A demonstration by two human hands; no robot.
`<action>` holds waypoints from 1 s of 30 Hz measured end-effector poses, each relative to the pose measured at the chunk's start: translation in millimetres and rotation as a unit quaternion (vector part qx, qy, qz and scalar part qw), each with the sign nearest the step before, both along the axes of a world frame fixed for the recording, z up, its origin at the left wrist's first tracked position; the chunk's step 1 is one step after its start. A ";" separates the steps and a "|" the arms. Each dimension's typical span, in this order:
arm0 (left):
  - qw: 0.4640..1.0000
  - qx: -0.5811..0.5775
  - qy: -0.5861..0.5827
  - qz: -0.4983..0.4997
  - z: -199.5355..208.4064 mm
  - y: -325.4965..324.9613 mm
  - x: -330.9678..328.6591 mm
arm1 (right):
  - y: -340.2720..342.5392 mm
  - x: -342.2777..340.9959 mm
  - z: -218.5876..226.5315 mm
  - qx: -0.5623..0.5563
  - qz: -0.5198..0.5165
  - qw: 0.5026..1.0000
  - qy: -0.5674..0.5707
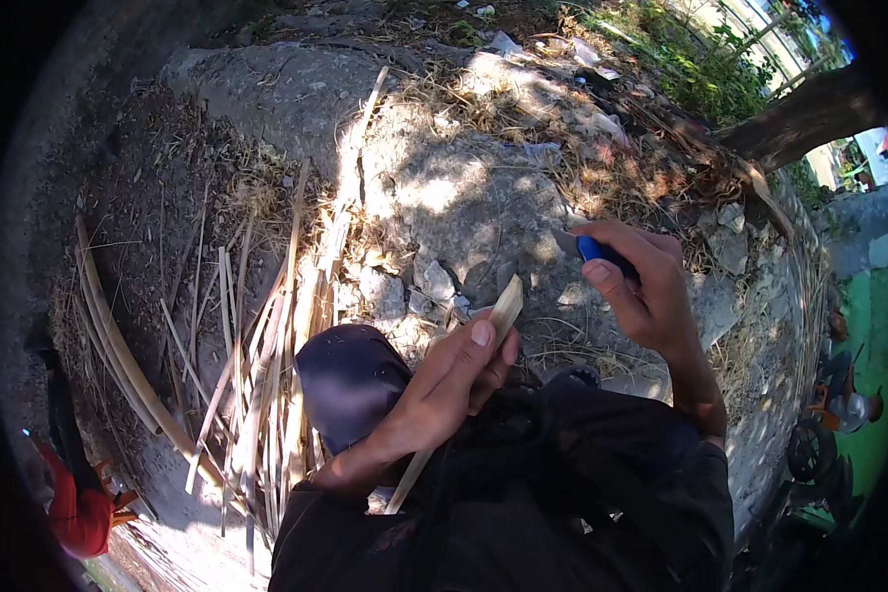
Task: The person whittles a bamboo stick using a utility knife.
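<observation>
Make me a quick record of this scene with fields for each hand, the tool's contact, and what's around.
Left hand: holds a pale strip, its cut end up
Right hand: grips a blue-handled knife
Contact: blade apart from the strip
Nearby: loose long strips, to the left
Background: tree trunk, upper right; person in red, lower left

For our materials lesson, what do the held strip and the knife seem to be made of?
Strip: probably bamboo or wood, apparently unvarnished; pale straw colour, slanted end.
Knife: handle likely plastic, smooth-looking, bright blue; blade likely metal, thin, grey.
</observation>
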State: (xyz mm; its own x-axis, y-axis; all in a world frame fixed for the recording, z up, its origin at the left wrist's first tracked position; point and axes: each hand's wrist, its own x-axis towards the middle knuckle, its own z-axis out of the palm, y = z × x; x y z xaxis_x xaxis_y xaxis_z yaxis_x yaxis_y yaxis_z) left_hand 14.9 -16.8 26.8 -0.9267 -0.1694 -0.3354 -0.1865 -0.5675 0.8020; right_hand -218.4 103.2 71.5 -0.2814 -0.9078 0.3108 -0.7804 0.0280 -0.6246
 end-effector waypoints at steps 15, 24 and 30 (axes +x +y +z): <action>0.934 -0.346 0.052 0.072 -14.0 19.0 1.3 | -0.1 48.1 5.7 0.047 0.043 0.983 0.170; 0.890 -0.444 -0.011 0.105 -14.3 21.9 -4.2 | -3.1 48.7 1.2 0.044 0.000 0.979 0.201; 0.889 -0.444 0.038 0.102 -6.7 35.9 6.3 | -9.6 -12.9 0.1 0.040 -0.196 0.940 0.275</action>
State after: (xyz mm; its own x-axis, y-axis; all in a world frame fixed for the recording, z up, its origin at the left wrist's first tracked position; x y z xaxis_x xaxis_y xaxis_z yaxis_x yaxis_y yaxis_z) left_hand 21.2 19.1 20.1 -0.8605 -0.5035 0.0772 -0.0785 0.2809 0.9565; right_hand -231.4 93.6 71.6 -0.4169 -0.7941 0.4422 -0.9043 0.4114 -0.1138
